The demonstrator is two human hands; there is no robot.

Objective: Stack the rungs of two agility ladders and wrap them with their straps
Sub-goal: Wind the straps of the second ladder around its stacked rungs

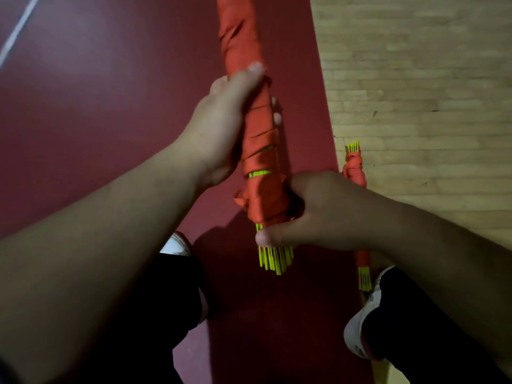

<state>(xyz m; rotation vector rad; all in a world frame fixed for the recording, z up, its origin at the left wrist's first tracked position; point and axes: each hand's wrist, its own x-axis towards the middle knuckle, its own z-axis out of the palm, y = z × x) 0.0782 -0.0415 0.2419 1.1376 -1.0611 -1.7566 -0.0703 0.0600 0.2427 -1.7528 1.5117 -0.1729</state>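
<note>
Two wrapped bundles, one in hand and one down on the floor. First, the nearer bundle [243, 37]: yellow rungs [274, 259] wound in orange strap [260, 151], held over the red floor [83, 106], pointing away from the body, bare yellow ends sticking out toward the legs. Left hand [221, 126] wrapped round its middle, thumb laid across the top, fingertips showing on the far side. Right hand [318, 214] clenched round the lower end, thumb pressed across just above the bare ends; perhaps pinching a strap tail too, but too dim to tell. Small orange loop [239, 199] poking out left of that grip. Then the second bundle [356, 167], lying by the right wrist where red floor meets pale wood boards [415, 106], partly hidden by the forearm. White shoes [177, 245] and dark trousers [166, 295] below.
</note>
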